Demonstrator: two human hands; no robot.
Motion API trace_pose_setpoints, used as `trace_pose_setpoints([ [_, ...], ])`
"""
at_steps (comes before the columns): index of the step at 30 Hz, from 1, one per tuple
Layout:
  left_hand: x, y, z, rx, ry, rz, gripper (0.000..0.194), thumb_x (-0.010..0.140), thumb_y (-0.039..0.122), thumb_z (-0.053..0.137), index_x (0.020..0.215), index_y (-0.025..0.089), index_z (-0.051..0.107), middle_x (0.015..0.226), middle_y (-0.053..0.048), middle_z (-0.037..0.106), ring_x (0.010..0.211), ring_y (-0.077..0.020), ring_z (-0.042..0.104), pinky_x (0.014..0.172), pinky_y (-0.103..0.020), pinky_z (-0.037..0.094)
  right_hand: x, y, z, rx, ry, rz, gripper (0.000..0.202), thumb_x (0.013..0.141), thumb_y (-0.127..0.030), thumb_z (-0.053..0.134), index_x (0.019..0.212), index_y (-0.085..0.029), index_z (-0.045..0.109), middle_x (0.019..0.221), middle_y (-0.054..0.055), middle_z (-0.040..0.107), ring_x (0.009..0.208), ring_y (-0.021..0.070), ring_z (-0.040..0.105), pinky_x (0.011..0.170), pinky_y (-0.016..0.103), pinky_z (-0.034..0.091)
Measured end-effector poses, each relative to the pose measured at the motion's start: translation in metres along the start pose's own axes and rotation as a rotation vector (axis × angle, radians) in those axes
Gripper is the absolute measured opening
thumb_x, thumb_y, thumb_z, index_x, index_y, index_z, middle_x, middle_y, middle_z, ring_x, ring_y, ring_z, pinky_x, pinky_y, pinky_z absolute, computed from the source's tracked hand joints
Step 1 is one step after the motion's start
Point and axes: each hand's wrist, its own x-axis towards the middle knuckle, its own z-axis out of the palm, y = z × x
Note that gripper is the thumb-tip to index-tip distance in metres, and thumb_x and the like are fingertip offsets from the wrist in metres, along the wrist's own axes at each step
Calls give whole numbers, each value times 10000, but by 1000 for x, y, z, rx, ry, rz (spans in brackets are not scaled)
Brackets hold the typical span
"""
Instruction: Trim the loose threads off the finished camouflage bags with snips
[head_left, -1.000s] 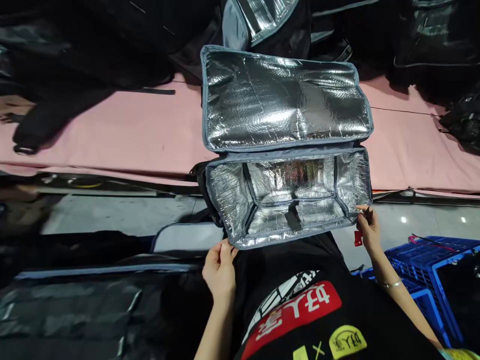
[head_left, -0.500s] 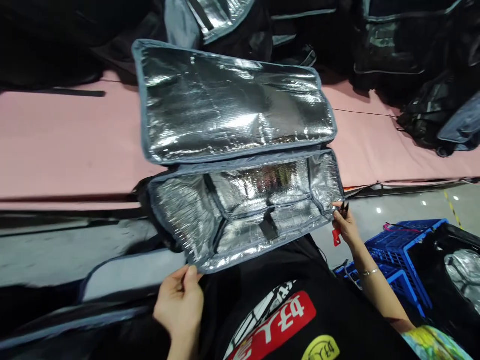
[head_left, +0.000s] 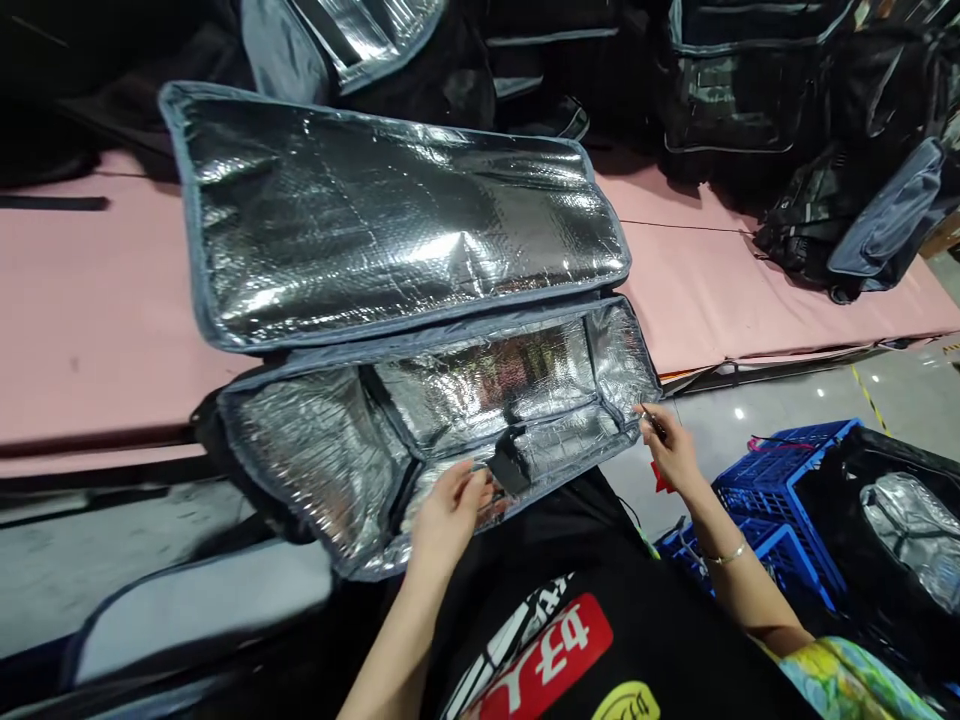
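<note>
Masking bag lining (head_left: 484,385), left fingers (head_left: 456,484) parted, right fingers (head_left: 670,424) gripping half-hidden dark tool (head_left: 655,426)

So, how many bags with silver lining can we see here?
3. The open bag is central, a second bag is beyond its lid, and a third bag is at the right, beside blue crates. More may be hidden.

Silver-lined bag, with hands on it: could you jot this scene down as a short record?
Bag: open, silver inside
Lid: folded back, silver side showing
Left hand: at the front edge, beside a black strip; grip unclear
Right hand: at the right front corner, holding a small dark tool
Table: pink
Crates: blue, to the right
</note>
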Motion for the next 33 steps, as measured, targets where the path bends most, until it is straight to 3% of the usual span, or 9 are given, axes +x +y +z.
trace_pose_setpoints([
  [4,15,-3,19,-62,-122,-96,374,691,378,614,974,134,606,801,-68,681,536,-128,595,530,-288,532,-2,-21,3,-80,94,-14,294,847,-360,448,991,-158,606,672,-7,559,549,101,462,579,238,406],
  [8,7,-7,24,-65,-40,-76,433,718,386,565,1068,133,556,928,-103,641,662,-173,614,580,-340,539,-3,-21,-1,-82,172,30,254,828,-397,478,769,-162,555,630,-25,512,557,95,436,562,220,372],
  [10,-1,-2,25,-14,61,22,410,729,369,559,1081,158,554,1074,-125,595,915,-235,600,751,-404,526,-6,-15,-3,-108,167,89,288,804,-424,523,667,-173,494,578,-41,468,542,92,409,542,217,342],
  [13,-12,11,32,188,138,354,289,782,349,527,1014,195,603,1119,-101,583,1109,-259,506,953,-440,416,-12,-1,-1,-83,63,180,322,758,-454,591,635,-177,483,550,-45,462,520,92,396,518,221,308],
  [15,-17,22,41,269,6,525,255,830,355,474,978,207,619,1016,-74,625,999,-226,568,914,-394,445,-15,8,3,8,8,200,304,755,-456,586,662,-176,511,565,-32,500,534,106,438,530,229,328],
  [19,-23,31,65,271,-295,579,249,853,340,443,985,211,609,988,-54,642,811,-168,620,785,-309,500,-15,24,14,139,-18,199,325,769,-493,529,680,-181,532,563,-13,531,520,118,465,520,241,364],
  [24,-22,23,79,333,-369,574,238,842,315,447,997,214,597,1038,-59,640,848,-179,623,791,-323,501,-13,38,21,244,-50,234,394,745,-570,517,634,-193,489,460,-57,416,368,62,294,392,218,277],
  [29,-17,22,78,385,-410,581,242,851,348,431,969,224,602,1004,-49,649,950,-203,593,838,-346,478,-11,52,29,268,-56,243,442,729,-629,495,634,-201,439,463,-69,393,348,46,265,368,208,286],
  [33,-16,24,81,438,-437,565,157,824,323,472,886,222,574,869,-35,629,850,-201,590,768,-340,478,-14,53,31,203,-46,224,455,762,-638,436,648,-198,441,460,-69,390,351,52,271,364,208,303],
])
